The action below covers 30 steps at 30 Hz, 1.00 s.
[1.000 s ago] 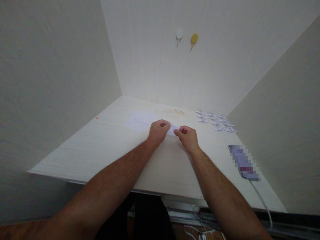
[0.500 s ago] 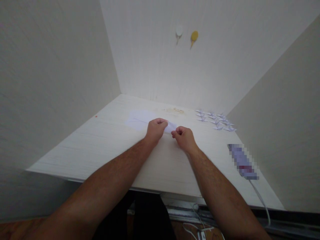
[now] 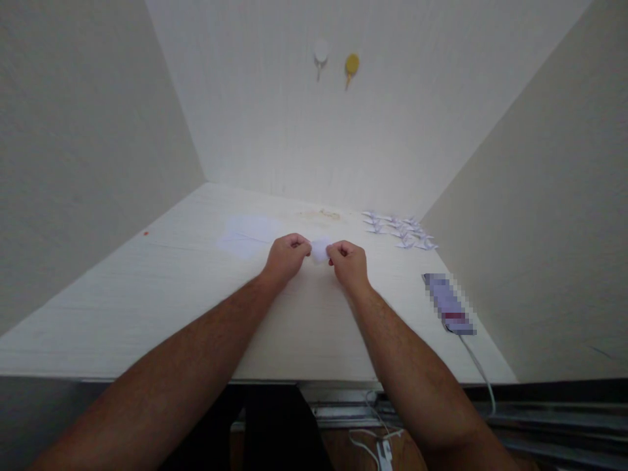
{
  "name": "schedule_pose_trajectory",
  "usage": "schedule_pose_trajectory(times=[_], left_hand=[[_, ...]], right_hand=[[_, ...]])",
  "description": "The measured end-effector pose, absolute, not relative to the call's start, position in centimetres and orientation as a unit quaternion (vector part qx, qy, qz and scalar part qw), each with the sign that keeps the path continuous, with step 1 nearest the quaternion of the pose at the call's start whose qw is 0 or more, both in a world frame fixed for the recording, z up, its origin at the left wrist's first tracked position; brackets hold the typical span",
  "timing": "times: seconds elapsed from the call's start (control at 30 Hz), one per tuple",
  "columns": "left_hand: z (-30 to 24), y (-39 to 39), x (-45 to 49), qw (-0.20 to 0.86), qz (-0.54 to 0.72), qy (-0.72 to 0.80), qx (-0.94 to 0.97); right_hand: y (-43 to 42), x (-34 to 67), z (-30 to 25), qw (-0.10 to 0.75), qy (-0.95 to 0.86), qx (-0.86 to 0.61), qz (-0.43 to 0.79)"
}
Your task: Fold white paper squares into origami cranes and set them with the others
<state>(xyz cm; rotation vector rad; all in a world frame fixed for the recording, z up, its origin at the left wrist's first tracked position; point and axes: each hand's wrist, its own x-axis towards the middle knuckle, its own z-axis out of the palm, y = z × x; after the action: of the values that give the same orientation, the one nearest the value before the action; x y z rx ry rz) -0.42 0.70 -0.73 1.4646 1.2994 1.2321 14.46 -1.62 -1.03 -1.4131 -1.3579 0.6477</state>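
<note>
A small pale piece of paper (image 3: 320,250) is stretched between my two hands, just above the white table (image 3: 304,327). My left hand (image 3: 288,256) pinches its left edge between thumb and fingers. At the opposite edge, my right hand (image 3: 349,261) grips it the same way, fingers curled. The folds in this piece are too blurred to make out. To the left of my left hand, flat whitish sheets of paper (image 3: 248,235) lie on the table, partly washed out by glare.
Several folded paper cranes (image 3: 400,230) stand in rows at the back right. Nearer on the right lies a pixelated phone-like device (image 3: 449,304) with a white cable (image 3: 478,366) running off the table edge. White and yellow hooks (image 3: 352,64) hang on the back wall.
My hands have become level, now pinching opposite edges of the paper; the right hand has moved onto its right edge. The whole view has shifted, so the surroundings sit further left.
</note>
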Motion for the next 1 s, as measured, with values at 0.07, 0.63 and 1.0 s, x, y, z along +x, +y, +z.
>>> schedule_pose_trajectory(times=[0.07, 0.63, 1.0], left_hand=[[-0.67, 0.68, -0.55, 0.389, 0.471, 0.526, 0.592], [0.02, 0.29, -0.82, 0.371, 0.448, 0.481, 0.656], [-0.14, 0.69, -1.04, 0.359, 0.445, 0.514, 0.640]], right_hand=[[-1.65, 14.71, -0.91, 0.497, -0.579, -0.588, 0.267], [-2.12, 14.39, -0.58, 0.384, -0.672, -0.597, 0.213], [-1.93, 14.55, -0.66, 0.368, -0.686, -0.592, 0.206]])
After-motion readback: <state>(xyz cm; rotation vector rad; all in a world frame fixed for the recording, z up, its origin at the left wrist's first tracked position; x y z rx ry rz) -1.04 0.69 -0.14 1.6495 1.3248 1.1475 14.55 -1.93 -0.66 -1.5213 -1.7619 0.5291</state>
